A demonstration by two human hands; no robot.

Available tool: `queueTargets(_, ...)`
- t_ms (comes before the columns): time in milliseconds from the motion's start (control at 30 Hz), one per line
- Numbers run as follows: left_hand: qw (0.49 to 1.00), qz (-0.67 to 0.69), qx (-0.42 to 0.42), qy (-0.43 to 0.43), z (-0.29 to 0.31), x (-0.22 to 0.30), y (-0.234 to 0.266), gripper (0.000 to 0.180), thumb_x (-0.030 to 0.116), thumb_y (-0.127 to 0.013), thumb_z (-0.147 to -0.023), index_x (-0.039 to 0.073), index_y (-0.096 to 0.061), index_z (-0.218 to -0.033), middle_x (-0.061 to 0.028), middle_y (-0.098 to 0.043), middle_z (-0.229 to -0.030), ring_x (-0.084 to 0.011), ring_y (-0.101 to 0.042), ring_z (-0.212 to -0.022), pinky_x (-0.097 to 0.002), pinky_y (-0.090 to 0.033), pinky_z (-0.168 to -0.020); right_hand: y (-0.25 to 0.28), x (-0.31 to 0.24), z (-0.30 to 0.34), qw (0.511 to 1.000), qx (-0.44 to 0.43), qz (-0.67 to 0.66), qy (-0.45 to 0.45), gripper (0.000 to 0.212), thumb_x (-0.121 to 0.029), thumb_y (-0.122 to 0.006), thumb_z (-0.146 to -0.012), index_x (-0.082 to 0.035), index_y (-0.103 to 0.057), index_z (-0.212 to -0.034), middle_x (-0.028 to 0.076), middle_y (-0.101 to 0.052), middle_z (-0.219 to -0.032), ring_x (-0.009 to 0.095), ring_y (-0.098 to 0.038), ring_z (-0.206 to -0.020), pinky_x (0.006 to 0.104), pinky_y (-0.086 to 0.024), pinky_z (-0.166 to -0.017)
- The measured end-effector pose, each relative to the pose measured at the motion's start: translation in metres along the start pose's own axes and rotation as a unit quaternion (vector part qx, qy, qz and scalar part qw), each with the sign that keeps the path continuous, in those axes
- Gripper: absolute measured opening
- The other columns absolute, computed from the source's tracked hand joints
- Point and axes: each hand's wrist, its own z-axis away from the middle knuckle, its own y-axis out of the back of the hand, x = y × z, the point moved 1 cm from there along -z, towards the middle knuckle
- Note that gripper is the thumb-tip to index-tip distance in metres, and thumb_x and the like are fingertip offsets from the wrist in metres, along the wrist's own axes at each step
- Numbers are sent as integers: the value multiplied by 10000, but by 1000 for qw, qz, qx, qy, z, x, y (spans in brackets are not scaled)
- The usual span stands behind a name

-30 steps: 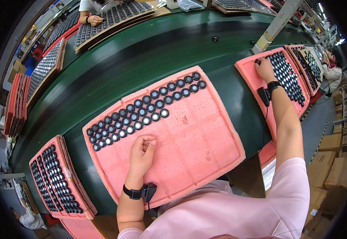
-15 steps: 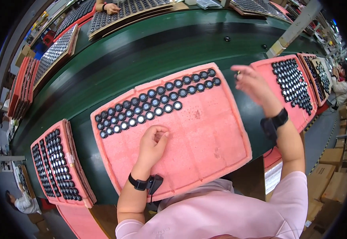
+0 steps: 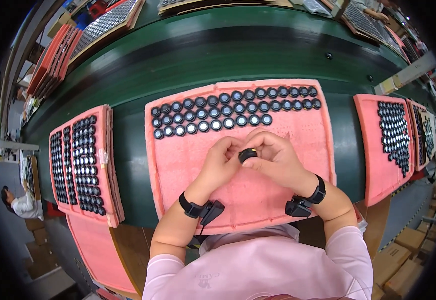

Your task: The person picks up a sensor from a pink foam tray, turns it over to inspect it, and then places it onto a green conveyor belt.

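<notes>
A small black round part (image 3: 248, 155) with a yellow mark on its edge is pinched between the thumb and fingers of my right hand (image 3: 273, 155). From the other side, my left hand (image 3: 221, 162) closes in with curled fingers and meets the part's left edge. Its fingertips are partly hidden. Both hands are above the bare middle of a pink foam tray (image 3: 228, 205). Along the tray's far side stand rows of similar black round parts (image 3: 215, 112) with pale tops. The nearest row is shorter and ends around the tray's middle.
Stacked pink trays (image 3: 109, 165) with black parts stand at the left. Another filled pink tray (image 3: 373, 150) lies at the right. Beyond runs a green conveyor belt (image 3: 188, 55) with a loose black part (image 3: 329, 56) on it. A pale post (image 3: 408, 75) rises at the far right.
My right hand has come in from right of the tray to its middle, bringing the black round part to my left hand. The left hand has moved up to meet it. The view has shifted.
</notes>
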Motion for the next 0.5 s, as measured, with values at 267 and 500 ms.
queueTargets(267,982,167,56,-64,12,37,22,111,-36,-584,-908,-8,-600,-1014,-85,-628,-1045,-107,-594,-909,-252,-488,-801,18,5,7,965,3,232,127,301,95,-708,-783,-25,-567,-1021,111,-578,-1043,183,-589,-943,313,-498,-821)
queueTargets(500,985,89,31,-141,23,44,24,192,18,-638,-883,-16,-588,-1066,-139,-615,-1122,-171,-588,-1002,-296,-469,-880,17,7,8,950,7,264,166,295,99,-689,-772,-41,-568,-1002,122,-582,-1048,199,-594,-940,317,-500,-811)
